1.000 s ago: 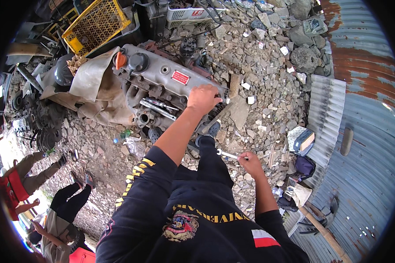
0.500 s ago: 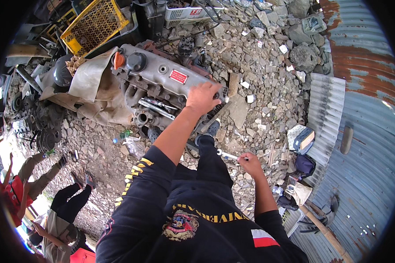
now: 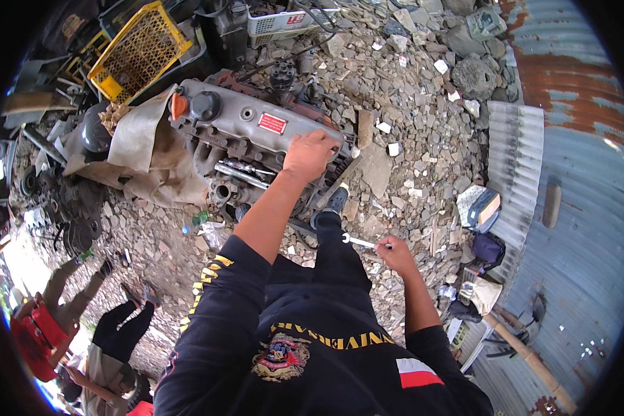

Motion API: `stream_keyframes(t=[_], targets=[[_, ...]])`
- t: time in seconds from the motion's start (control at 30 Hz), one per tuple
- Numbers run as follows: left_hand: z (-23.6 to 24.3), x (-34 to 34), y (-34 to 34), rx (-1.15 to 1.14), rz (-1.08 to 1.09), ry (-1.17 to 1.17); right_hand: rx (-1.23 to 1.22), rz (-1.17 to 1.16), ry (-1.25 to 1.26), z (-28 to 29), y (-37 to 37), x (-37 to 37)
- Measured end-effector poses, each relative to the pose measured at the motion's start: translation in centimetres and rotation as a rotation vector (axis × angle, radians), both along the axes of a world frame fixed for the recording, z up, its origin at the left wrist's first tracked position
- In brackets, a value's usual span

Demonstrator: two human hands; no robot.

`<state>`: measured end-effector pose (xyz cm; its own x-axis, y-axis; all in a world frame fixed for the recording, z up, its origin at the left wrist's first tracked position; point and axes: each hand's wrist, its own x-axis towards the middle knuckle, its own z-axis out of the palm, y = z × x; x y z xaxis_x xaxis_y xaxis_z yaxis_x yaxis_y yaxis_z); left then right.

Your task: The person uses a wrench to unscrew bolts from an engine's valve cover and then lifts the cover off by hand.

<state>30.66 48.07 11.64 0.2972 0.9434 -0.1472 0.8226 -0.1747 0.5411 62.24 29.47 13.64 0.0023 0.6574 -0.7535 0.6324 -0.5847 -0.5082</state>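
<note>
Silver wrench [image 3: 362, 241] juts nine o'clock from clamped right hand [image 3: 396, 256]; left hand's [image 3: 308, 155] finger-spacing unclear; twelve o'clock, white basket [image 3: 270, 26], dark contents.

Seen from the middle of the head view, your left grip [image 3: 308, 154] rests on the right end of the grey engine [image 3: 253, 132] at 11 o'clock. At 4 o'clock, your right grip [image 3: 395, 255] holds a wrench [image 3: 362, 241], its free end toward 9. A yellow crate [image 3: 106, 86] sits at 10, two people [image 3: 121, 329] at 8, metal sheeting [image 3: 589, 194] at 3.
</note>
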Motion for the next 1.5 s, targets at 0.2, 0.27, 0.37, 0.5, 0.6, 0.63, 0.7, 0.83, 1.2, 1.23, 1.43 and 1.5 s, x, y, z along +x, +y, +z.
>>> stream_keyframes(t=[0.2,0.27,0.37,0.5,0.6,0.63,0.7,0.83,1.2,1.23,1.43,1.5], targets=[[2.1,1.2,0.8,-0.077,0.026,0.075,0.026,-0.002,0.016,-1.1,-0.7,1.2],[0.9,0.6,0.2,0.032,-0.028,0.024,0.014,-0.02,0.064,-0.5,-0.4,0.8],[0.2,0.3,0.6,0.055,-0.063,0.005,0.064,-0.025,0.045,-1.3,-1.4,1.4],[1.5,1.0,1.2,-0.009,-0.03,0.141,0.062,-0.034,0.031,-1.8,-2.2,1.6],[0.8,1.0,0.8,0.074,-0.012,-0.011,0.053,-0.06,0.06,-2.3,-2.6,1.8],[0.7,0.7,0.7,0.073,-0.037,-0.001,0.046,-0.069,0.066,-2.0,-2.5,1.7],[0.9,0.4,0.8,0.073,-0.09,0.013,-0.014,-0.09,0.036,-1.3,-2.1,1.5],[2.0,1.4,1.3,0.002,-0.025,0.087,-0.007,-0.098,0.026,-2.0,-2.4,2.0],[4.1,3.1,2.0,-0.28,0.145,0.054,0.043,-0.12,0.053,-2.8,-3.1,2.9],[3.7,2.9,1.7,-0.186,0.079,0.021,0.046,-0.135,0.061,-2.9,-3.2,3.0],[2.1,2.0,1.8,-0.182,0.022,0.041,0.018,-0.143,0.036,-3.3,-3.4,3.7],[3.5,3.2,2.1,-0.321,0.114,0.195,0.001,-0.152,0.033,-3.1,-3.3,3.7]])
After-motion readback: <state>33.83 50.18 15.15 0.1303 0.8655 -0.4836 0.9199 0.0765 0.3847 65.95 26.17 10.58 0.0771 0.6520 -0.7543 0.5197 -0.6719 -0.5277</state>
